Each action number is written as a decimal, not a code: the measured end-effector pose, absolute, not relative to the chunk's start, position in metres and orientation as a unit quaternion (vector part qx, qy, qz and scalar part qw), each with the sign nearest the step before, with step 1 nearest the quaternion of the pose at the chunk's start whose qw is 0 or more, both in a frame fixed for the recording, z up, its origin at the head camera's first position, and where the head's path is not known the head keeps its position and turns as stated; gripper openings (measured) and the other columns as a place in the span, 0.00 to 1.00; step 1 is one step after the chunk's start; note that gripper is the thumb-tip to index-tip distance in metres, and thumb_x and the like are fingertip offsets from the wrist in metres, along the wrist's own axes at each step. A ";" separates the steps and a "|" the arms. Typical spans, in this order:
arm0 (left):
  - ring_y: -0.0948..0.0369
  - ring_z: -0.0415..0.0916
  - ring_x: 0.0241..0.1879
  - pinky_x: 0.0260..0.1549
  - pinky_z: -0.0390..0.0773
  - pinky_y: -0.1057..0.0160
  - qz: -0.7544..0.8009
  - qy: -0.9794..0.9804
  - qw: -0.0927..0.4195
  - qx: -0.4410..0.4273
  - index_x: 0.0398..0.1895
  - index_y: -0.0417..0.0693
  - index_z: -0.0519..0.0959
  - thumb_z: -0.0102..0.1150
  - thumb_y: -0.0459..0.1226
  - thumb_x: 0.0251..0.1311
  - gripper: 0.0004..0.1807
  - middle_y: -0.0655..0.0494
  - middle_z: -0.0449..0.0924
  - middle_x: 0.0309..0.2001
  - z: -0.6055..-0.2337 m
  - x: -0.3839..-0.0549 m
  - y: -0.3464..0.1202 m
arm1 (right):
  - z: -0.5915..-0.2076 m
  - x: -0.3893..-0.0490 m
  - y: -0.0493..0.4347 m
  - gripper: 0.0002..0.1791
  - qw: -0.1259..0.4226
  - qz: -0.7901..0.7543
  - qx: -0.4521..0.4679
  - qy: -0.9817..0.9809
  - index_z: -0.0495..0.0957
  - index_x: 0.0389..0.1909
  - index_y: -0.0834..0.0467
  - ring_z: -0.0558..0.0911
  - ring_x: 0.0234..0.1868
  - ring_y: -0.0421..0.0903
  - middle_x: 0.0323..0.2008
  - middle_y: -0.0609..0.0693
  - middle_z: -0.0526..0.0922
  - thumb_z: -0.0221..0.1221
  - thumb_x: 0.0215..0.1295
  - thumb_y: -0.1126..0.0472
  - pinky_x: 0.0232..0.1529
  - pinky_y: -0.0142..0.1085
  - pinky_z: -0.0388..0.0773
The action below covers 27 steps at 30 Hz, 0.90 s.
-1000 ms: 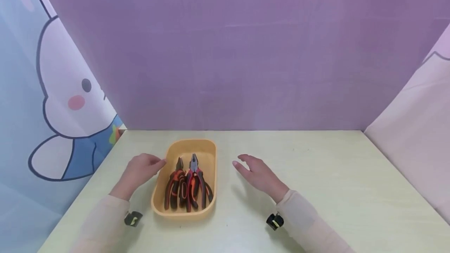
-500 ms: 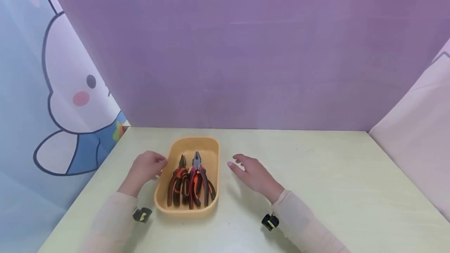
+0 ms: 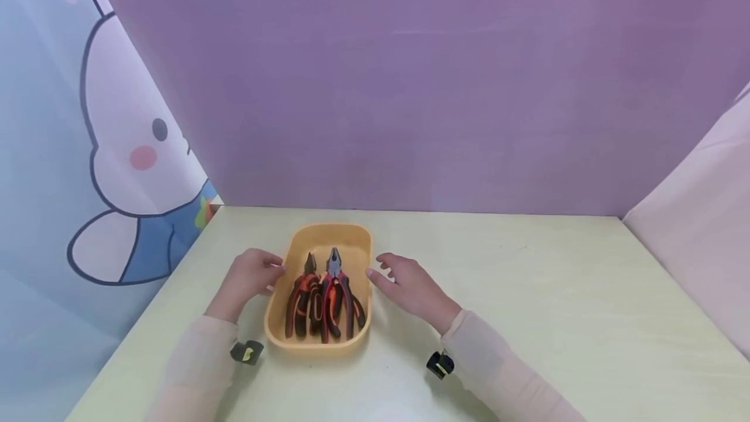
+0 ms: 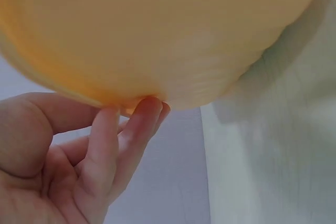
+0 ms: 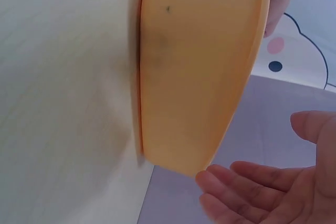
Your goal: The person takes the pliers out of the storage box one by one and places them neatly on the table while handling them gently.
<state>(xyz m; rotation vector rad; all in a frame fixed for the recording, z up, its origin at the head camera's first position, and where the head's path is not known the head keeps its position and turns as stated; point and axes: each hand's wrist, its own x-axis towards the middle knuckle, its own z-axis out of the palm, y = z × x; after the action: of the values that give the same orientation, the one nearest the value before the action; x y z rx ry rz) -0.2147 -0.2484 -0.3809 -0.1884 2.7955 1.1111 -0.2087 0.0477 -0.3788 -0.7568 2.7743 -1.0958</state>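
Note:
A yellow-orange plastic tray [image 3: 319, 346] stands left of the middle of the table. Pliers lie inside it; one pair [image 3: 303, 298] has orange and black handles, another [image 3: 335, 292] has red and dark handles. More handles show between and beneath these. My left hand [image 3: 253, 277] pinches the tray's left rim; the left wrist view shows its fingertips [image 4: 149, 103] against the outer wall and the thumb passing behind the rim. My right hand [image 3: 413, 288] is open beside the right rim, its fingertips right at the tray's edge, thumb held apart from the fingers.
The pale table [image 3: 527, 318] reaches back to a purple curtain [image 3: 410, 96]. A blue cloth with a cartoon rabbit [image 3: 129, 116] hangs at the left and a pale pink cloth [image 3: 703, 233] at the right. Black wrist cameras are strapped to both sleeves.
My right hand has moved left to the tray's right rim. The left hand has stayed at the left rim. The whole head view has shifted slightly; the pliers lie as before.

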 end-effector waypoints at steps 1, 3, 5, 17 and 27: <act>0.56 0.82 0.29 0.25 0.85 0.62 0.371 0.924 0.065 -0.066 0.49 0.28 0.76 0.56 0.35 0.60 0.19 0.34 0.80 0.43 -0.381 -0.215 -0.248 | -0.378 -0.209 0.046 0.29 0.031 -0.355 -0.249 0.901 0.70 0.59 0.65 0.79 0.48 0.55 0.53 0.61 0.78 0.48 0.70 0.45 0.48 0.48 0.79; 0.56 0.82 0.30 0.25 0.85 0.61 0.374 0.922 0.067 -0.069 0.50 0.28 0.76 0.56 0.35 0.60 0.19 0.34 0.80 0.44 -0.381 -0.216 -0.247 | -0.377 -0.209 0.043 0.29 0.028 -0.354 -0.256 0.899 0.70 0.59 0.65 0.79 0.49 0.55 0.53 0.61 0.78 0.49 0.70 0.46 0.48 0.47 0.79; 0.56 0.82 0.30 0.25 0.85 0.61 0.376 0.922 0.067 -0.071 0.50 0.28 0.75 0.56 0.35 0.61 0.19 0.34 0.80 0.44 -0.381 -0.216 -0.247 | -0.375 -0.209 0.039 0.28 0.026 -0.350 -0.263 0.899 0.70 0.59 0.65 0.79 0.49 0.54 0.54 0.60 0.78 0.50 0.69 0.47 0.48 0.46 0.79; 0.55 0.83 0.29 0.24 0.85 0.61 0.386 0.919 0.057 -0.062 0.49 0.26 0.75 0.56 0.33 0.59 0.18 0.33 0.81 0.42 -0.382 -0.213 -0.248 | -0.354 -0.209 0.004 0.18 0.057 -0.343 -0.318 0.882 0.76 0.48 0.63 0.82 0.38 0.47 0.42 0.54 0.83 0.54 0.66 0.53 0.42 0.37 0.81; 0.54 0.83 0.31 0.24 0.85 0.61 0.390 0.918 0.052 -0.061 0.49 0.26 0.75 0.56 0.33 0.59 0.19 0.33 0.81 0.42 -0.378 -0.212 -0.246 | -0.342 -0.213 -0.013 0.11 0.104 -0.290 -0.340 0.889 0.72 0.27 0.56 0.61 0.14 0.38 0.13 0.42 0.65 0.56 0.65 0.54 0.19 0.28 0.62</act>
<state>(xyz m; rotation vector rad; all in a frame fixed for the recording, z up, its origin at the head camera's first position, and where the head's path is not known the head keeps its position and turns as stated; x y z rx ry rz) -0.2115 -0.2457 -0.3785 -0.1850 2.7915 1.1854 -0.2126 -0.0126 -0.3419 -1.0021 2.6213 -0.8546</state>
